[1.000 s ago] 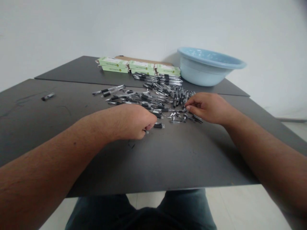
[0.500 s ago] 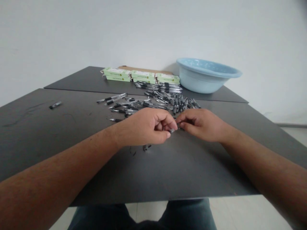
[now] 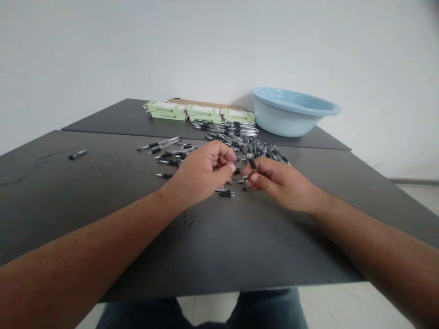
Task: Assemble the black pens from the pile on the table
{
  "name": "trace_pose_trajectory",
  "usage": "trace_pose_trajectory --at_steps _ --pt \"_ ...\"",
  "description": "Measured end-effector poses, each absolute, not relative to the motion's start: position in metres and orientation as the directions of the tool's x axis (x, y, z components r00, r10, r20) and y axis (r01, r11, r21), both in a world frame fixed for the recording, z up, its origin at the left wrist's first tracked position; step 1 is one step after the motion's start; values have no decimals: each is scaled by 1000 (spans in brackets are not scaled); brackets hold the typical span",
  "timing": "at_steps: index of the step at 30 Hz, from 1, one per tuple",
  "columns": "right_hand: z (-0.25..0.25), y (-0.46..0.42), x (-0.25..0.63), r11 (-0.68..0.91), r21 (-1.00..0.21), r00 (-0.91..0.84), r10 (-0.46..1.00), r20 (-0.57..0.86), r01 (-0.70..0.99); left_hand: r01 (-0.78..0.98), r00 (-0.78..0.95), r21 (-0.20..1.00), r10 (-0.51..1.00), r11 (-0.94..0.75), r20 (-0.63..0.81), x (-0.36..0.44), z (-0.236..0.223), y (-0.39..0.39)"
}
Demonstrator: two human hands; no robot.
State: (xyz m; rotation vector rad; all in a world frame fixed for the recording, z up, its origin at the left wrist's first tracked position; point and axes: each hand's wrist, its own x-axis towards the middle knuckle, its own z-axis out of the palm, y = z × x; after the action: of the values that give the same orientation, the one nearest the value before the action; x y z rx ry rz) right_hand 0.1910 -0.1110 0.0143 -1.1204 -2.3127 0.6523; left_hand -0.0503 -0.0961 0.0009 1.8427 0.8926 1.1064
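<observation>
My right hand point(image 3: 281, 183) pinches a short pen barrel point(image 3: 252, 161) with a black grip and a clear end, tilted up between thumb and forefinger. Just left of it, apart, my left hand point(image 3: 209, 169) is raised with thumb and fingers pressed together. Whatever those fingers hold, if anything, is too small to make out. Below the left hand lies a black-gripped pen part point(image 3: 225, 193). Small pen tips point(image 3: 243, 181) lie beside the right fingertips. Behind both hands spreads a pile of clear and black pen parts point(image 3: 226, 141), partly hidden by the left hand.
Green pen boxes point(image 3: 168, 109) stand stacked in a row at the back, with a bundle of pens point(image 3: 242, 128) before them. A light blue basin point(image 3: 288, 119) is at the back right. One short pen piece point(image 3: 78, 154) lies alone on the dark table point(image 3: 219, 251) at left.
My hands started apart, the right one at the pile, then came together in the middle. Now they have parted slightly, and the right one shows a pen barrel tilted up.
</observation>
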Motion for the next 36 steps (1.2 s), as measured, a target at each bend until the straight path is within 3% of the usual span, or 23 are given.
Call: trace_pose_trajectory --at_steps 4,10,25,36 --pt "14 -85 213 513 -331 -427 853 299 792 392 310 767 858 -508 410 -55 -1 -89" --pt "-4 -60 221 578 -75 -536 791 296 812 492 320 644 810 -586 492 -56 -1 -90" --pt "-6 -59 186 554 31 -554 827 98 832 466 345 641 792 -610 503 -50 -6 -91" --pt "-2 -62 190 496 -49 -472 850 234 867 458 357 640 787 -617 503 -51 -7 -91"
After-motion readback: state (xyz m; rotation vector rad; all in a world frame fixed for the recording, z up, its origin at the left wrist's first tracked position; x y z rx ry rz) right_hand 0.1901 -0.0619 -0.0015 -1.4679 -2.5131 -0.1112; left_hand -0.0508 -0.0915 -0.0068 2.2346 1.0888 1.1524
